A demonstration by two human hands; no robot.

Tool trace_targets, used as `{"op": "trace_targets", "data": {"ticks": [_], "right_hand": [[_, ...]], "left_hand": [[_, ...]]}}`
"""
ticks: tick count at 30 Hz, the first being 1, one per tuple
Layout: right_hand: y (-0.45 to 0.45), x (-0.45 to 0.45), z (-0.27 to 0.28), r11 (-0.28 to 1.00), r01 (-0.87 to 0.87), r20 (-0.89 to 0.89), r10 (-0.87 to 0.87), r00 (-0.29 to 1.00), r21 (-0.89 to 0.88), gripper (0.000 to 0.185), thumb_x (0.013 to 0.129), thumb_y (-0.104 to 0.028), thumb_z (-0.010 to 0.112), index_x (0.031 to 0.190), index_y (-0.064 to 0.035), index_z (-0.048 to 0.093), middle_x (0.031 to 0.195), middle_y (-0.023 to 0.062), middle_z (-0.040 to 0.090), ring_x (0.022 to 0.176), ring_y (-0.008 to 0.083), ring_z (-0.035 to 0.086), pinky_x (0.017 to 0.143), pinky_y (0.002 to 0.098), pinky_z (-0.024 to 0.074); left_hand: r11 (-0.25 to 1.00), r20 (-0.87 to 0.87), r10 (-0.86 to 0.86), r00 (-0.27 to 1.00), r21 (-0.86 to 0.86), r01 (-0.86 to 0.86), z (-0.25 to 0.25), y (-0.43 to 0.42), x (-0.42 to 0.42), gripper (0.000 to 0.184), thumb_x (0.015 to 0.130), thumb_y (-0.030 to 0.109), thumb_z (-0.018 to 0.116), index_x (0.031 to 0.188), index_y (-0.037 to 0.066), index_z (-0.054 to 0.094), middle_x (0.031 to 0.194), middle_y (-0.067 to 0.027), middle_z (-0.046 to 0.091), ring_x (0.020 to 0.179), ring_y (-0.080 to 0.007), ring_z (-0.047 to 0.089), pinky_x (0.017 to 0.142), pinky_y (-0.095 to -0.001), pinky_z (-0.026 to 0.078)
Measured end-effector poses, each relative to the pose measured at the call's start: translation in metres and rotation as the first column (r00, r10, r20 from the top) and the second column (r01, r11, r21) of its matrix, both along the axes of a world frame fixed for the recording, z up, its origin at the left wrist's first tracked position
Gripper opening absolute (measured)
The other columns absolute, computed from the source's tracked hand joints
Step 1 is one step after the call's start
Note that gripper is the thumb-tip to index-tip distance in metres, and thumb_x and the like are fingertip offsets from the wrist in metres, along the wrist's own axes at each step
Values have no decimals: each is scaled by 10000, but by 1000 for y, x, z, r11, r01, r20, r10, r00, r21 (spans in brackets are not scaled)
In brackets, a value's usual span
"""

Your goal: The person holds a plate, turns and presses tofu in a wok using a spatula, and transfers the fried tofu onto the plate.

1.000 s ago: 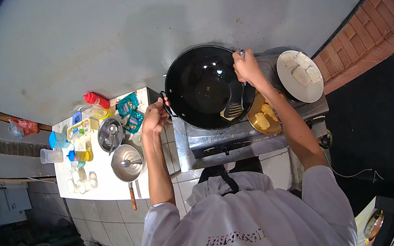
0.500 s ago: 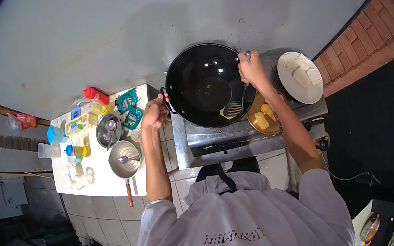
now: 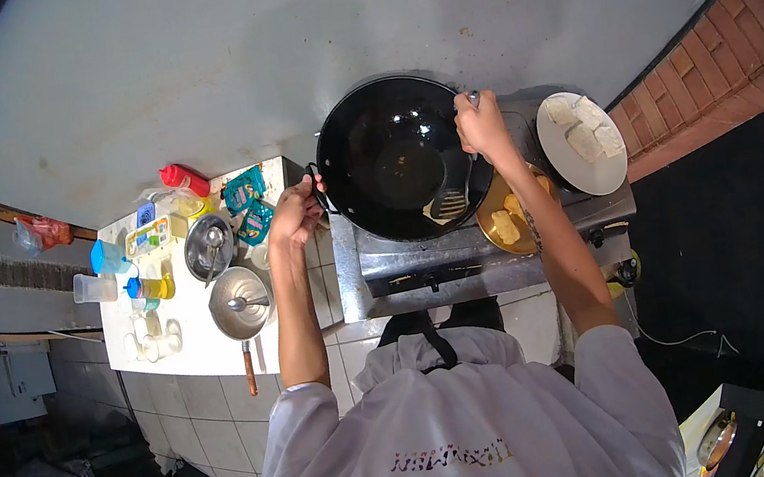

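Observation:
My left hand (image 3: 296, 211) is closed on the left handle of a large black wok (image 3: 390, 154), which is tilted over the stove (image 3: 387, 272). A slotted spatula (image 3: 451, 201) is held by its handle in my right hand (image 3: 483, 127), near the wok's right rim. The spatula's head lies low inside the wok, over a pale piece (image 3: 440, 215) that it partly covers. Right of the wok, a yellowish plate (image 3: 488, 220) bears golden pieces (image 3: 505, 227), partly hidden by my right forearm. A white oval plate (image 3: 594, 177) with several pale slabs (image 3: 583, 143) stands farther right.
On the white table (image 3: 204, 361) at the left are a steel bowl (image 3: 199, 254), a saucepan (image 3: 231, 326), green packets (image 3: 244, 190), a red bottle (image 3: 183, 179), a yellow bottle with a blue cap (image 3: 155, 288) and plastic containers. A brick ledge (image 3: 701, 76) runs along the right.
The spatula's head has shifted slightly left in the wok, and my right hand has moved a little. The wok and stove appear slightly higher in view. Both grips are kept.

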State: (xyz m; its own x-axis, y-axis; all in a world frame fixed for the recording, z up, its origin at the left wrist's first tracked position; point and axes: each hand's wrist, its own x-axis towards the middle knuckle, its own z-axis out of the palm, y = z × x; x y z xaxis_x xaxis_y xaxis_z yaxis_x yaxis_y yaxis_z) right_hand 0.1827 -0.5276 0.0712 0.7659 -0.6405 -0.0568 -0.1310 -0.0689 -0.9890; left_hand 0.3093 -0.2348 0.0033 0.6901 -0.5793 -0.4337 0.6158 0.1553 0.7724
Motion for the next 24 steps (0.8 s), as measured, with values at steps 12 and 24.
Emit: {"op": "trace_targets", "data": {"ticks": [12, 24], "right_hand": [[5, 18, 0, 992, -70, -42, 66, 997, -101, 353, 829, -154, 487, 531, 12, 397, 467, 75, 423, 383, 190, 464, 326, 350, 363], [4, 18, 3, 999, -41, -1, 41, 999, -29, 353, 839, -129, 454, 513, -47, 345, 433, 33, 357, 309, 134, 350, 274, 309, 267]], "left_hand": [[999, -3, 37, 999, 2, -37, -9, -1, 3, 182, 966, 166, 411, 950, 38, 539, 734, -1, 563, 469, -9, 317, 400, -147, 245], [999, -8, 50, 999, -2, -51, -11, -2, 4, 188, 970, 168, 407, 954, 26, 528, 736, -5, 558, 464, -6, 318, 399, -145, 246]]}}
